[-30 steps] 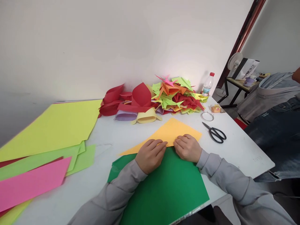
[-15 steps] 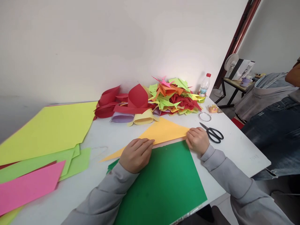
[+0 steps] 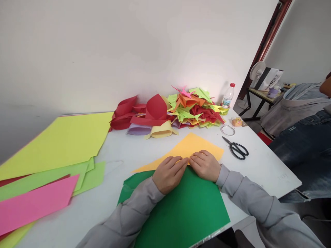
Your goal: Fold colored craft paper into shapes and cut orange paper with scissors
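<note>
A folded sheet of orange paper (image 3: 195, 143) lies at the middle of the table, over the far edge of a large green sheet (image 3: 186, 210). My left hand (image 3: 169, 174) has its fingers closed together on the near edge of the orange paper. Right beside it, my right hand (image 3: 204, 166) pinches the same edge, and the fingertips of both hands nearly meet. The hands partly cover that edge, so the fold beneath them is hidden.
Black scissors (image 3: 236, 148) and a wire ring (image 3: 228, 130) lie to the right. Folded paper stars (image 3: 198, 106), curled red paper (image 3: 155, 110) and a bottle (image 3: 228, 96) line the wall. Yellow sheets (image 3: 72, 137) and pink paper (image 3: 38, 203) lie left. A person (image 3: 302, 137) is at the right.
My right hand has slid left along the orange paper, from its right corner to beside my left hand. The orange paper has shifted right and its right corner now shows.
</note>
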Available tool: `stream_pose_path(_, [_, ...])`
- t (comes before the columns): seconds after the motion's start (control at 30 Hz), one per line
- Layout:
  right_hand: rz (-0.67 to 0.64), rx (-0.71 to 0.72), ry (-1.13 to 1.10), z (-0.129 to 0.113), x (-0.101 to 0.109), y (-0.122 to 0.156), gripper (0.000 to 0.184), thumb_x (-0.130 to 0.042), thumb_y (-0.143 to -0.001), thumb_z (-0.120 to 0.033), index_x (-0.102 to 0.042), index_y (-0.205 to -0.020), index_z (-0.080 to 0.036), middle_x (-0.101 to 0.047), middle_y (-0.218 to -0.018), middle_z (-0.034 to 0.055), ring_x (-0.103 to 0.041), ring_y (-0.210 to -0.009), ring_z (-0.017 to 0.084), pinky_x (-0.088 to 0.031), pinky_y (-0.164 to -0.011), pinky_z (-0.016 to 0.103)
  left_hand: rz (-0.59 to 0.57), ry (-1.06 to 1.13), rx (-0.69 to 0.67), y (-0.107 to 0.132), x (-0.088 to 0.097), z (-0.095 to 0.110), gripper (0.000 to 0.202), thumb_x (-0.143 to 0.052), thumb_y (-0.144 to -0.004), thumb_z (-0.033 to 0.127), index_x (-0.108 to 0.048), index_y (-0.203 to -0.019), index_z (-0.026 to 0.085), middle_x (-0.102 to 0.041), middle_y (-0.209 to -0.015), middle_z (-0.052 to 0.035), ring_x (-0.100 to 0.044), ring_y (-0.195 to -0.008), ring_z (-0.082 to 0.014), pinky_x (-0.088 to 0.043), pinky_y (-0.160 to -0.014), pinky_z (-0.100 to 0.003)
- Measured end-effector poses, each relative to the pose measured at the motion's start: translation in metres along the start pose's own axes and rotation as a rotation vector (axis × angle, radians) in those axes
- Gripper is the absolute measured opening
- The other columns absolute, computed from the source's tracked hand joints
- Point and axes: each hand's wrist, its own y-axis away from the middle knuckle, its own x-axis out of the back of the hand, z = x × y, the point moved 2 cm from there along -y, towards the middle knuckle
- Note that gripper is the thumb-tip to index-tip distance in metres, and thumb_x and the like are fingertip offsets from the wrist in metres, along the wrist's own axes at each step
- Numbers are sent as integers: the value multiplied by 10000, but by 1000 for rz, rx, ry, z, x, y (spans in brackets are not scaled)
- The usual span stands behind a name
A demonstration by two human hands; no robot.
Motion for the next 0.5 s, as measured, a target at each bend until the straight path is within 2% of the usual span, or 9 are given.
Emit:
stream_pose_path(0.17, [-5,4,30,-2,-1,1,210,-485,-946,-126,-634,-799,-138,-647,-749,61,-555,-808,171,-384,-723,323,9,5,-27,-3,-1,3,222,-472,-863,48,-634,-1009,91,-731,-949,-121,-625,-852,-227,-499,-684,-367])
stream_pose_path(0.3, [13,3,26,-2,1,0,165,-498,-939,-141,-644,-865,-125,-648,-756,61,-556,-809,175,-381,-713,328,14,-14,-25,-3,1,2,173,-499,-853,50,-641,-940,99,-731,-922,-111,-624,-845,-234,-487,-674,-371])
stream_pose_path(0.5, [-53,-22,9,2,2,4,185,-462,-948,-151,-642,-906,-156,-660,-807,75,-556,-842,179,-383,-725,335,6,-57,-8,-2,6,-4,146,-531,-853,61,-655,-887,131,-738,-928,-87,-627,-844,-224,-488,-681,-368])
